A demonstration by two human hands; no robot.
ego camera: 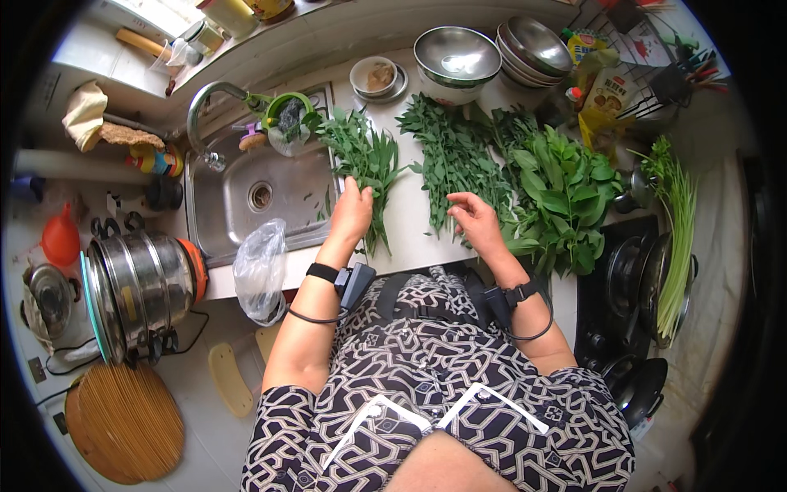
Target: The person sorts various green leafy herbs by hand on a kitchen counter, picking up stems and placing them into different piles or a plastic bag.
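Observation:
My left hand (353,212) is on the stems and leaves of a bundle of leafy greens (369,154) beside the sink; its fingertips are partly hidden by the leaves, so its hold is unclear. My right hand (474,220) is over the counter with bent fingers, nothing seen in it, at the edge of a larger pile of narrow-leaved greens (455,160). To the right of that pile lies a bunch of broad-leaved greens (562,190). A clear plastic bag (259,264) hangs over the counter's front edge, left of my left forearm.
A steel sink (237,237) with a curved faucet (193,117) and green strainer (289,98) is at left. Steel bowls (458,55) and a small dish (372,75) stand behind the greens. Celery (676,246) lies across pans on the stove at right; a steel steamer pot (147,277) is far left.

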